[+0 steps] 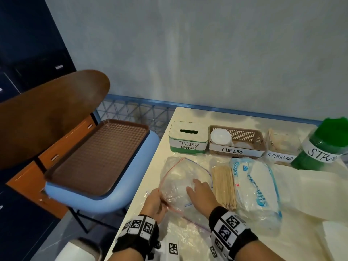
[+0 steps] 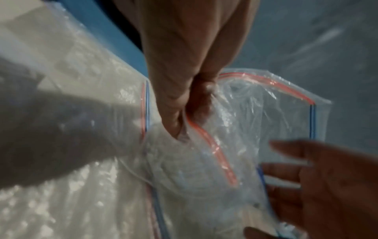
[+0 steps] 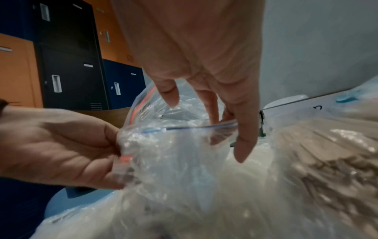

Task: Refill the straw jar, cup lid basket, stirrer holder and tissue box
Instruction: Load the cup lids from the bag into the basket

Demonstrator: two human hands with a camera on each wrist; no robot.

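A clear zip bag (image 1: 178,176) of cup lids lies on the table, its mouth gaping. My left hand (image 1: 156,202) pinches the bag's red zip edge (image 2: 204,137) between thumb and fingers (image 2: 175,113). My right hand (image 1: 199,189) reaches into the mouth with straight fingers (image 3: 210,110) and holds nothing. Along the back stand the tissue box (image 1: 188,137), the cup lid basket (image 1: 244,136) with a few lids, the stirrer holder (image 1: 282,146) and the green straw jar (image 1: 323,146). A bundle of wooden stirrers (image 1: 224,185) and a tissue pack (image 1: 258,189) lie right of the bag.
A brown tray (image 1: 98,157) rests on a blue chair left of the table. White paper sheets (image 1: 320,194) lie at the right. Another clear bag (image 1: 188,240) lies between my wrists at the front edge. Lockers (image 3: 71,64) stand on the left.
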